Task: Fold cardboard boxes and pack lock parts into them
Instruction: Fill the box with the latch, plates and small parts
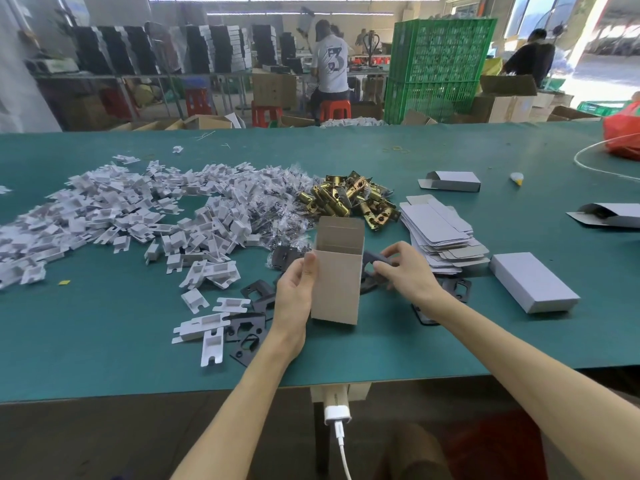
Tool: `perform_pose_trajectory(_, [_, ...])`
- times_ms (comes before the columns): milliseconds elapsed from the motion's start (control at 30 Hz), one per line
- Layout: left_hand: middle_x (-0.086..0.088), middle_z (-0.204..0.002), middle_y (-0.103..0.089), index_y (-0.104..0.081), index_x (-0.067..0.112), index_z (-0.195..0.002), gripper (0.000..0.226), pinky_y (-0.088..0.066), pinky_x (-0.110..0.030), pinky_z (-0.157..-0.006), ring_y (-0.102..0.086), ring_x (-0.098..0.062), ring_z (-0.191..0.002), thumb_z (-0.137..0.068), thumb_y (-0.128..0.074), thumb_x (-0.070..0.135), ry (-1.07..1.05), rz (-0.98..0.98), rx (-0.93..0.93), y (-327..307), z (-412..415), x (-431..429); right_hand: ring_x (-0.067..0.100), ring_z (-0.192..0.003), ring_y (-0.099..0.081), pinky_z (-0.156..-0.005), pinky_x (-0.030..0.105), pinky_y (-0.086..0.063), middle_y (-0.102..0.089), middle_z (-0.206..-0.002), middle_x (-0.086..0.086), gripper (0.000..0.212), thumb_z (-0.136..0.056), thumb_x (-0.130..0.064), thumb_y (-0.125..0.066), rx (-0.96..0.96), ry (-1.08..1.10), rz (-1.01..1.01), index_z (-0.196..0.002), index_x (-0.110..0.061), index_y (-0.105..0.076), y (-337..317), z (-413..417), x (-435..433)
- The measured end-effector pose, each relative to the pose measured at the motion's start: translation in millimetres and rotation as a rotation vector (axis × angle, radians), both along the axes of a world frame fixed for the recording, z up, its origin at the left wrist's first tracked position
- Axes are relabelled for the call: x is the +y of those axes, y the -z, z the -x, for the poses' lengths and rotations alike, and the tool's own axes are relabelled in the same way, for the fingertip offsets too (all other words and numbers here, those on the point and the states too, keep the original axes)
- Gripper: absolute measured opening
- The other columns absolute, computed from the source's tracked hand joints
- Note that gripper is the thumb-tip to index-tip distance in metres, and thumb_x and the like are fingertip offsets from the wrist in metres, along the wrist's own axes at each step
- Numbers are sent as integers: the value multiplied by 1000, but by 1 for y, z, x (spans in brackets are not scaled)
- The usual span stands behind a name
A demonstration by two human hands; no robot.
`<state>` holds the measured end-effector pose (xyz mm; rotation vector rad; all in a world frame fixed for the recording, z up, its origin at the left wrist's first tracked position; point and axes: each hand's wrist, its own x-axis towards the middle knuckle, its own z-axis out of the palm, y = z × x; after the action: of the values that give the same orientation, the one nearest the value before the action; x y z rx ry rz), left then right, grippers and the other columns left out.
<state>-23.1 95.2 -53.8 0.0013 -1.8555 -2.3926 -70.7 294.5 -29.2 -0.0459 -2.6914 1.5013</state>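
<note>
On the green table [104, 358] the far left was covered by a wide heap of white plastic inserts [114, 216], with a few strays lying nearer the front edge. Just right of these strays lay several flat black strike plates [247, 342], some partly under the inserts. The left hand [294, 299] gripped an upright, open-topped cardboard box [337, 271], thumb on its near face, remaining fingers wrapped behind the left side; the box's bottom rested on or just above the table, its back flap standing up. Behind the box sat a pile of clear-bagged small parts [277, 202] and, to its right, a heap of brass-coloured latch bolts [349, 199]. The right hand [408, 271] was just beside the box's right side, thumb and fingertips pinched on a dark grey flat part [377, 259]; whether that part touched the box could not be told. More black plates showed beneath this hand. Further right lay a fanned stack of flat grey box blanks [440, 233], then a closed grey box [533, 287] lying flat near the front. Behind it was a half-formed grey box [452, 181], another [609, 214] at the right edge, and a red plastic bag [623, 133] at the far right corner.
</note>
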Motion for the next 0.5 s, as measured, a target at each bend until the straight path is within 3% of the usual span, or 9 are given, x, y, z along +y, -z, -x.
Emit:
perform_pose_trajectory(167, [1, -104, -79, -70, 22, -115, 59, -59, -41, -88, -73, -15, -95, -92, -42, 68, -70, -55, -49, 4, 5, -1, 15, -56, -62, -53, 24, -43, -68, -101, 9, 19, -98, -19, -63, -41, 46, 17, -113, -15, -52, 5, 0, 2])
perform_pose_trajectory(400, [7, -95, -78, -66, 20, -118, 53, -62, -30, -76, -73, -12, -90, -103, -33, 60, -163, -163, -89, 10, 14, -5, 12, -56, -61, -48, 14, -40, -70, -98, 5, 18, -97, -20, -64, -41, 52, 9, -112, -17, -54, 8, 1, 1])
perform_pose_trajectory(500, [7, -94, -79, -65, 21, -120, 49, -61, -27, -69, -74, -9, -86, -110, -30, 53, -182, -208, -110, 11, 17, -7, 16, -61, -62, -59, 23, -47, -65, -107, 9, 27, -96, -13, -64, -14, 63, -24, -122, -11, -56, 9, 1, 1])
